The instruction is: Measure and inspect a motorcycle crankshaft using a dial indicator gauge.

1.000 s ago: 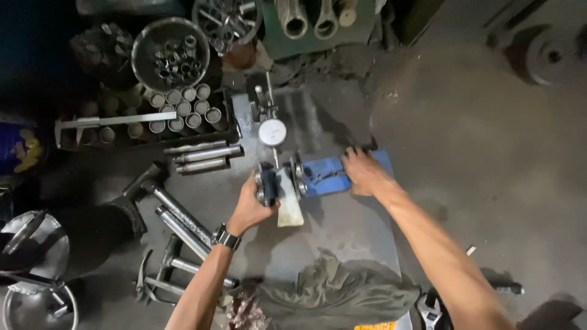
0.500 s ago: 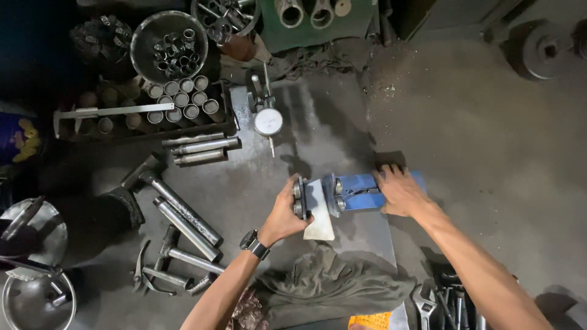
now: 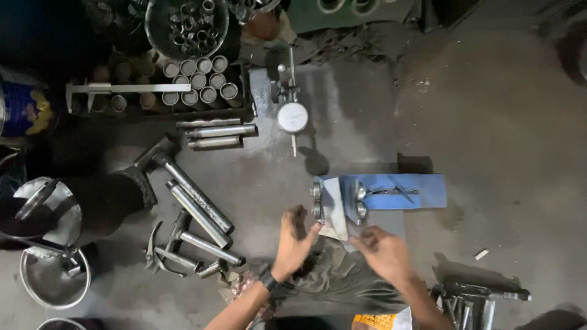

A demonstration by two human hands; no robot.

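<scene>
A blue metal fixture (image 3: 397,191) with two round bearing-like rollers at its left end lies on the grey metal plate (image 3: 275,183). A pale cloth or paper piece (image 3: 335,211) lies across its left part. My left hand (image 3: 295,241) hovers just below the fixture's left end, fingers spread, holding nothing. My right hand (image 3: 382,252) is below the fixture's middle, fingers loosely apart, also holding nothing. Both hands are over an olive-green rag (image 3: 336,278).
A dial gauge on a stand (image 3: 292,113) stands behind the fixture. Steel shafts (image 3: 199,211) and pliers lie to the left. A tray of metal sleeves (image 3: 195,85) with a caliper (image 3: 125,89) sits at the back left. Metal bowls (image 3: 55,278) are at lower left, tools (image 3: 477,299) at lower right.
Both hands have let go of the blue fixture and pulled back toward me. The fixture now lies alone on the plate, and the view has shifted.
</scene>
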